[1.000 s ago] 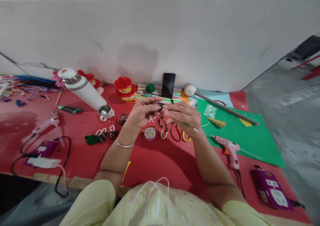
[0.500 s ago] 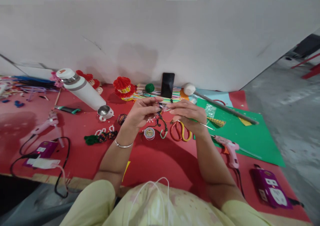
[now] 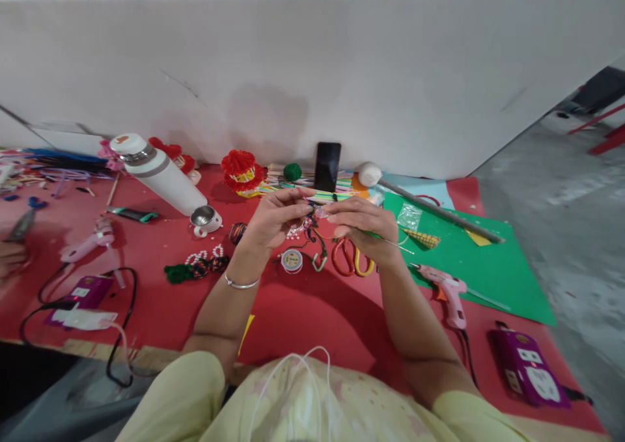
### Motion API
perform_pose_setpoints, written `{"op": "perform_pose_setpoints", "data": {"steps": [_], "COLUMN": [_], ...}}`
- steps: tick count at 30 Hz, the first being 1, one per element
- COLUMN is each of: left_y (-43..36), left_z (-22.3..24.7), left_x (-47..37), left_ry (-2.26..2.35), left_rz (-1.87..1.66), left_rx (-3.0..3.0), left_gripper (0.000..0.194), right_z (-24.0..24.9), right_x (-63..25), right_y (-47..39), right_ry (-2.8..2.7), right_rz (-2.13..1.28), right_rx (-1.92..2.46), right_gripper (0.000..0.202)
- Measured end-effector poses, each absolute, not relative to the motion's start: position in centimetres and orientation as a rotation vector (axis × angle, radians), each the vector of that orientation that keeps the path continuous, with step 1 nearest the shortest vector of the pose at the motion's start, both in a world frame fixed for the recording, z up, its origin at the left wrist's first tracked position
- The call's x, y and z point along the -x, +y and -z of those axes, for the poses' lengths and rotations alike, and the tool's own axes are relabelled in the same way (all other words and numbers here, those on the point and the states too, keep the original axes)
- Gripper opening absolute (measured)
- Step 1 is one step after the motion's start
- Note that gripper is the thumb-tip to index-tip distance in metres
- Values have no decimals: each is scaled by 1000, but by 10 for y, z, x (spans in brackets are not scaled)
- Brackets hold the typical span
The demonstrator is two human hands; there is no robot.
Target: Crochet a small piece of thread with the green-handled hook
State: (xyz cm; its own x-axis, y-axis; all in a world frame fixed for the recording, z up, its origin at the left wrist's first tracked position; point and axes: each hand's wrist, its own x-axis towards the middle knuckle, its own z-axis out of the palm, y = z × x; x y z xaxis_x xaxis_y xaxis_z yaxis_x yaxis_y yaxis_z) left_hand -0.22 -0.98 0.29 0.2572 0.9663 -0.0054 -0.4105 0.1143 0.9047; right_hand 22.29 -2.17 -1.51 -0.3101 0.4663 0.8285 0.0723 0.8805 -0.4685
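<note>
My left hand [image 3: 278,217] pinches a small piece of dark multicoloured yarn work [image 3: 311,221] between thumb and fingertips. Close by on its right, my right hand [image 3: 368,226] is closed round a thin crochet hook [image 3: 398,244], whose metal shaft sticks out below the palm. The hook's working end is hard to make out between the fingers. Loose dark yarn hangs beneath both hands. Under them lie a white spool [image 3: 291,260] and scissors [image 3: 344,257] with red and yellow handles. A multicoloured yarn ball [image 3: 237,233] sits beside my left wrist.
A white flask [image 3: 163,178] and small metal cup [image 3: 205,219] stand left. Pink glue guns [image 3: 452,292] [image 3: 90,243] with cords lie on both sides. A phone [image 3: 327,166] leans against the white partition [image 3: 312,71]. Another person's hand [image 3: 12,258] holds a dark tool at far left.
My right hand has shifted slightly left, and the hook with it. My left hand stays nearly in place. Another person's hand with a dark tool has entered at the left edge.
</note>
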Motion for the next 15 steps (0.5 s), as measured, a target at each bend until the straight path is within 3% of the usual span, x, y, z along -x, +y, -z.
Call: {"op": "perform_pose_setpoints", "data": {"steps": [15], "left_y": [-9], "left_z": [-2], "left_x": [2], "left_ry": [737], "left_rz": [-1152], "left_rx": [-943], "left_gripper": [34], "right_z": [14], "right_x": [-223], "right_y": [-21], "right_ry": [-1841], "right_rz": [-406], "right_rx": [424], "right_gripper": [31]}}
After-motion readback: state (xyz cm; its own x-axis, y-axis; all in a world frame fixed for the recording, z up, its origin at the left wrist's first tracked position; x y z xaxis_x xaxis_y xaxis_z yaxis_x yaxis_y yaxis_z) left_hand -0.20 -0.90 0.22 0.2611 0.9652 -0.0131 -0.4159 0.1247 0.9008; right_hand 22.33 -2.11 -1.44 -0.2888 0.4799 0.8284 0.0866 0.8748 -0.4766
